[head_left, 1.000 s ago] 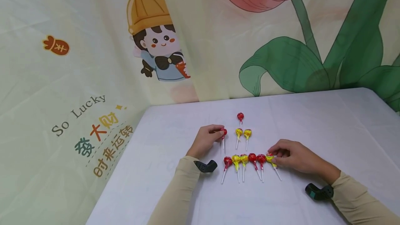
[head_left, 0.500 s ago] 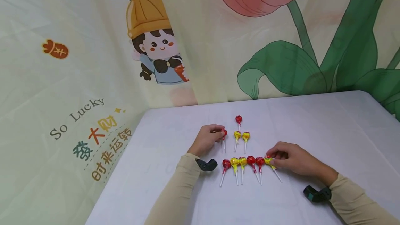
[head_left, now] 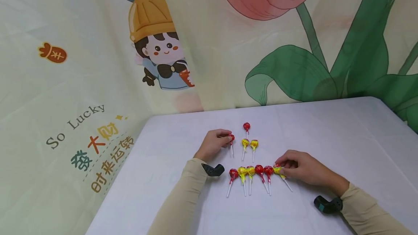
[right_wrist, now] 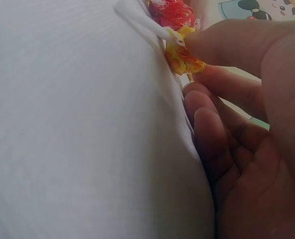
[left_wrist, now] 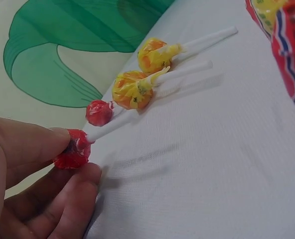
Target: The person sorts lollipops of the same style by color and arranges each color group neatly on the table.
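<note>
My left hand point(head_left: 213, 143) pinches the wrapped head of a red lollipop point(left_wrist: 73, 149) between thumb and fingers; its white stick points toward me. Just right of it lie two yellow lollipops point(head_left: 254, 145), with one red lollipop point(head_left: 246, 126) behind them. Nearer me runs a row of red and yellow lollipops point(head_left: 250, 170), heads side by side, sticks toward me. At the row's right end my right hand point(head_left: 303, 168) pinches the head of a yellow lollipop point(right_wrist: 183, 52) between thumb and index finger. Its other fingers are loosely bent near the cloth.
A white cloth covers the table point(head_left: 183, 206). Behind it hangs a printed curtain point(head_left: 215, 53) with a cartoon figure and a tulip. A black wrist device point(head_left: 328, 205) sits on the right wrist, another point(head_left: 213, 170) on the left.
The head view has shifted slightly, so everything sits a little lower and further left. Both hands keep their pinch on the same lollipops, with no clear movement across the table.
</note>
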`<control>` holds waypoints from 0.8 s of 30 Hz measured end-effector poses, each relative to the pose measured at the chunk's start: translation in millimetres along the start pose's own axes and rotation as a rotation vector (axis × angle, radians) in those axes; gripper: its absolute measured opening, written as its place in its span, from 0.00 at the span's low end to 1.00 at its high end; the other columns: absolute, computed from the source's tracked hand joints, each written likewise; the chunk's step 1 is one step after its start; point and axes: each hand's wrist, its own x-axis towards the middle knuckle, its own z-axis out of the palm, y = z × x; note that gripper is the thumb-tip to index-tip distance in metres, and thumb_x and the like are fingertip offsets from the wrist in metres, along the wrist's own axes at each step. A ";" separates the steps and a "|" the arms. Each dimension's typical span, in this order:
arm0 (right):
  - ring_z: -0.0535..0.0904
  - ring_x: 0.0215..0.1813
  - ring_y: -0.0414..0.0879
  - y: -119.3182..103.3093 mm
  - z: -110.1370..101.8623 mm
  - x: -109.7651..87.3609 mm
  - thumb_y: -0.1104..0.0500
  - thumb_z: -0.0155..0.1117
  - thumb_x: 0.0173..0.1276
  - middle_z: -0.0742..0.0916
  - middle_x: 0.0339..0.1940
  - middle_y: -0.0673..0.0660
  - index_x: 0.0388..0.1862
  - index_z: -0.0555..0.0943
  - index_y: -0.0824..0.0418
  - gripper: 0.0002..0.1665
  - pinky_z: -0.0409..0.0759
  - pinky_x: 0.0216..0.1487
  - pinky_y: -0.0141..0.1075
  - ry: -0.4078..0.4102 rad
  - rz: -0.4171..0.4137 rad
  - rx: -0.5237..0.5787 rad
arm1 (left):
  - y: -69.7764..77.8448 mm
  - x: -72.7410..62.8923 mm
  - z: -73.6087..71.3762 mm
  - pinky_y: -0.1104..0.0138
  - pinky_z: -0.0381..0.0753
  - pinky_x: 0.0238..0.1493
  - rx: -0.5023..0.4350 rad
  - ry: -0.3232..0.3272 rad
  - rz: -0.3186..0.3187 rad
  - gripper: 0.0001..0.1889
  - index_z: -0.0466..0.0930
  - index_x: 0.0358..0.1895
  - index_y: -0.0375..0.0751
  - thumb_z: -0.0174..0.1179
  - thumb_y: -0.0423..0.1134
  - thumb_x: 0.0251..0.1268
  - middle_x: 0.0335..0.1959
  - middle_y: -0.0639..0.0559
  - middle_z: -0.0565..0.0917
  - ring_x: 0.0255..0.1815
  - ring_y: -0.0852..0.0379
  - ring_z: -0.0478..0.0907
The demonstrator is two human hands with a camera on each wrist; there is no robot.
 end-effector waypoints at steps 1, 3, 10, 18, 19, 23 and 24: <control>0.76 0.40 0.46 -0.6 0.0 0.0 0.55 0.71 0.65 0.81 0.37 0.48 0.51 0.84 0.53 0.15 0.76 0.39 0.32 0.000 0.002 0.000 | 0.2 0.3 -0.1 0.63 0.78 0.43 -0.005 0.001 -0.002 0.17 0.84 0.58 0.44 0.64 0.44 0.70 0.44 0.55 0.87 0.41 0.54 0.83; 0.76 0.40 0.46 -1.5 -0.1 0.3 0.55 0.71 0.65 0.81 0.38 0.48 0.50 0.84 0.53 0.15 0.76 0.39 0.32 0.003 0.007 -0.003 | 0.7 1.3 -0.1 0.63 0.79 0.44 -0.013 0.003 -0.004 0.17 0.84 0.57 0.43 0.64 0.44 0.70 0.44 0.55 0.87 0.42 0.54 0.83; 0.76 0.41 0.46 -1.5 -0.2 0.9 0.55 0.71 0.66 0.81 0.38 0.48 0.50 0.84 0.52 0.14 0.77 0.40 0.32 0.012 0.009 -0.010 | 3.0 7.4 2.2 0.63 0.81 0.47 -0.014 0.015 -0.020 0.16 0.83 0.58 0.43 0.63 0.43 0.70 0.44 0.55 0.86 0.43 0.54 0.82; 0.76 0.40 0.45 0.7 -0.4 0.5 0.55 0.71 0.66 0.82 0.38 0.47 0.50 0.84 0.53 0.14 0.77 0.39 0.32 0.007 0.000 0.000 | 3.2 14.7 5.8 0.63 0.81 0.47 -0.037 0.012 -0.021 0.16 0.83 0.57 0.41 0.64 0.41 0.70 0.44 0.54 0.87 0.42 0.55 0.83; 0.76 0.40 0.45 0.7 -0.4 0.4 0.55 0.71 0.66 0.82 0.38 0.47 0.50 0.84 0.53 0.14 0.77 0.39 0.32 0.006 0.000 0.001 | 3.3 15.4 6.1 0.63 0.81 0.46 -0.032 0.014 -0.021 0.16 0.83 0.57 0.41 0.64 0.41 0.70 0.44 0.54 0.87 0.42 0.55 0.83; 0.76 0.40 0.45 0.2 -0.3 -0.1 0.55 0.71 0.66 0.82 0.38 0.47 0.50 0.84 0.52 0.14 0.77 0.39 0.32 0.007 0.002 0.003 | 4.2 17.9 7.2 0.63 0.80 0.45 -0.019 0.023 -0.026 0.16 0.84 0.57 0.43 0.64 0.42 0.70 0.44 0.55 0.87 0.41 0.56 0.83; 0.76 0.40 0.45 0.2 -0.4 -0.3 0.55 0.71 0.66 0.82 0.38 0.47 0.50 0.84 0.52 0.14 0.77 0.39 0.32 0.008 0.003 0.003 | 4.4 18.6 7.5 0.63 0.80 0.45 -0.017 0.025 -0.024 0.16 0.84 0.57 0.43 0.64 0.42 0.70 0.44 0.55 0.87 0.41 0.55 0.83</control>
